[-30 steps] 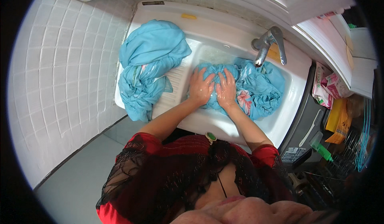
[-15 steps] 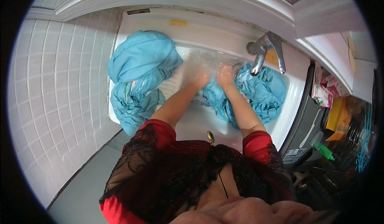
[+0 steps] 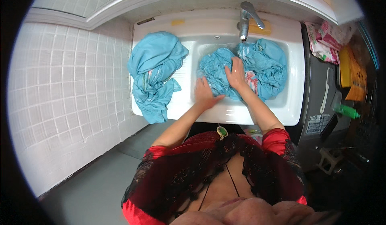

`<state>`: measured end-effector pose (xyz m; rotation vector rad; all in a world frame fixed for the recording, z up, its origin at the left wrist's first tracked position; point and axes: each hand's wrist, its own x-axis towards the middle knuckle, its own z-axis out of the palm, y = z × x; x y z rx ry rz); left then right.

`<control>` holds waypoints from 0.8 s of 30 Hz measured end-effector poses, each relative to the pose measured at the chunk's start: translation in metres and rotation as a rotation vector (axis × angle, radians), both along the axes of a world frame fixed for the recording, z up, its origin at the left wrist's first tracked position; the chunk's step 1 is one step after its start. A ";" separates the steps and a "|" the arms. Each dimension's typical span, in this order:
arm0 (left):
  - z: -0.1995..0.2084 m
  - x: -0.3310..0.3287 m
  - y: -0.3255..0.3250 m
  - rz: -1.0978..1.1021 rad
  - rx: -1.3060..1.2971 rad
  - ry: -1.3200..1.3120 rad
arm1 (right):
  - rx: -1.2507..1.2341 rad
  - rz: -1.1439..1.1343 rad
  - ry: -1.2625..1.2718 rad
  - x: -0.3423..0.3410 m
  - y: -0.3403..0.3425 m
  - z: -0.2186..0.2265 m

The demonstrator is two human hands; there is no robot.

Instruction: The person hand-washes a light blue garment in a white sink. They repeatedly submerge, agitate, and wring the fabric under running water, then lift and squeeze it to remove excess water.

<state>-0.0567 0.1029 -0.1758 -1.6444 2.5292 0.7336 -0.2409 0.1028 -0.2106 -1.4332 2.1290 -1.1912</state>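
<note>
A large bundle of wet light-blue fabric (image 3: 269, 66) with a pink floral patch lies crumpled in the white sink basin (image 3: 292, 100). My right hand (image 3: 236, 75) rests flat on its middle, fingers stretched out and thumb apart. At the bundle's lower left edge, my left hand (image 3: 205, 94) touches the fabric with its fingers spread and its thumb pointing right. Water shows around the cloth at the basin's left and back. A second heap of blue fabric (image 3: 157, 56) sits on the ribbed drainboard at the left, and one end hangs toward the front edge.
A chrome faucet (image 3: 246, 22) stands behind the basin. Beside it lies a yellow soap bar (image 3: 259, 27), with a small yellow piece (image 3: 177, 22) on the back ledge. White tiled wall (image 3: 80, 84) borders the left. Pink packages (image 3: 327, 42) and a green-capped bottle (image 3: 349, 111) are at the right.
Both hands have come out of the water at the back of the basin toward the front. The right hand now lies on the fabric, which has spread leftward. The view has shifted.
</note>
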 end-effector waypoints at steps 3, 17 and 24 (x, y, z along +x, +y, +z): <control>-0.012 -0.021 -0.014 0.186 0.048 0.082 | 0.004 0.033 0.113 0.016 0.042 0.020; 0.194 -0.022 -0.063 -0.111 0.120 0.382 | 0.067 0.269 -0.033 -0.016 0.118 0.059; 0.318 -0.027 -0.048 -0.404 0.055 0.445 | 0.145 0.304 -0.097 -0.005 0.091 0.132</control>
